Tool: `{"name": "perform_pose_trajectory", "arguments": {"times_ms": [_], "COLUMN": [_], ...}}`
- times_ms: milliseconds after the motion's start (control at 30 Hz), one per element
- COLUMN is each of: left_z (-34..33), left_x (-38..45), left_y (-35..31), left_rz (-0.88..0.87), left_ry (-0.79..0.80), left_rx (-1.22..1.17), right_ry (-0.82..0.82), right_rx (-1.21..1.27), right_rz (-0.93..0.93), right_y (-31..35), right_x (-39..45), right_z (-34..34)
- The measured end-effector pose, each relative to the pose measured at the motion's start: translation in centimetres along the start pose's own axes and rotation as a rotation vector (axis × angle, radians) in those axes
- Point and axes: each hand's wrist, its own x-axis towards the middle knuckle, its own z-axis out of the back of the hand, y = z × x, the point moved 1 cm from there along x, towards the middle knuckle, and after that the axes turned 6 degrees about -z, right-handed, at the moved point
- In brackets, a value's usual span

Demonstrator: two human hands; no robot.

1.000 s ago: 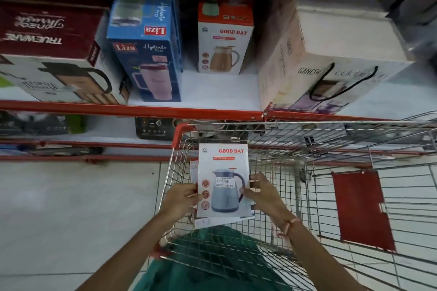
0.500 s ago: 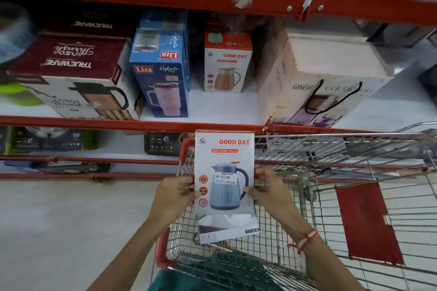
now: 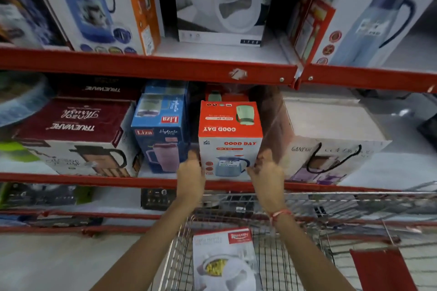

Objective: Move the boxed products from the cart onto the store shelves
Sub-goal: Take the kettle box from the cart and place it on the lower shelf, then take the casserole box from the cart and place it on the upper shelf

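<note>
Two hands' grip clamped on GOOD DAY box [image 3: 230, 149] | Liza box [image 3: 163, 137] beside

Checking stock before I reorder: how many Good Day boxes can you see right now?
2: one Good Day box at the shelf front between both hands, another Good Day box directly behind it, mostly hidden. More may sit behind.

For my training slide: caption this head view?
Both hands set a Good Day box on the shelf.
</note>
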Motion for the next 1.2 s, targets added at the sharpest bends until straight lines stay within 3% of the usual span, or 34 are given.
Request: {"name": "perform_pose_trajectory", "arguments": {"times_ms": [233, 500, 700, 833, 933, 1033, 1200], "left_z": [-3.6, -5.8, -5.8, -7.3, -9.3, -11.7, -14.0], "left_x": [4.7, 5.5, 1.9, -3.3, -7.8, -12.2, -17.2], "left_y": [2.5, 5.8, 7.3, 9.3, 11.5, 14.6, 17.7], "left_rz": [0.102, 0.069, -0.023, -0.065, 0.048, 0.337, 0.637], "left_ry": [0.059, 0.078, -0.057, -0.049, 0.114, 0.407, 0.669], "left_rx": [0.083, 0.081, -0.040, -0.052, -0.041, -0.035, -0.056], "right_ry": [0.056, 0.060, -0.027, 0.039, 0.288, 0.636, 0.842], "right_rx": [-0.096, -0.097, -0.010, -0.032, -0.184, -0.261, -0.086], "right_rz": [-0.044, -0.002, 0.116, 0.158, 0.034, -0.237, -0.810], "right_y": [-1.2, -3.4, -5.5, -9.0, -13.7, -18.4, -23.6], "right_x": [3.6, 4.2, 0.4, -4.3, -7.2, -9.6, -12.2], "right_z": [-3.9, -5.7, -6.5, -7.9, -10.0, -11.4, -12.7]}}
